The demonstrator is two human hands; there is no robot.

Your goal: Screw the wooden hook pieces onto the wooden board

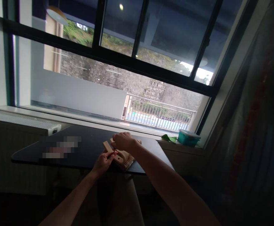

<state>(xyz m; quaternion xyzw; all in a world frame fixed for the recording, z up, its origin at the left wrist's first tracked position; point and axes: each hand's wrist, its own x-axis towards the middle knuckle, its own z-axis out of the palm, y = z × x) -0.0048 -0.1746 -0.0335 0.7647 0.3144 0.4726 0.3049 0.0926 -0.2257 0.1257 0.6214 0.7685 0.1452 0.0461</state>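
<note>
On the front part of the dark tabletop [92,138] lies a light wooden assembly [127,157] with a rounded body, a dark round hole and a ridged lower edge. My left hand [103,163] is closed at its left side, thumb and fingers pinching around a pale flat wooden piece [107,146] that sticks up. My right hand [123,141] curls over the top of the assembly, its fingers closed and turned away from me. Whatever it grips is hidden. A thin dark bit shows between the two hands, too small to name.
A blurred-out patch [59,149] covers something on the table's left. Behind the table runs a windowsill with a teal lidded box [189,138] and a green leaf [169,138]. A white radiator [21,122] stands at left, and a dark hanging sheet [250,125] at right.
</note>
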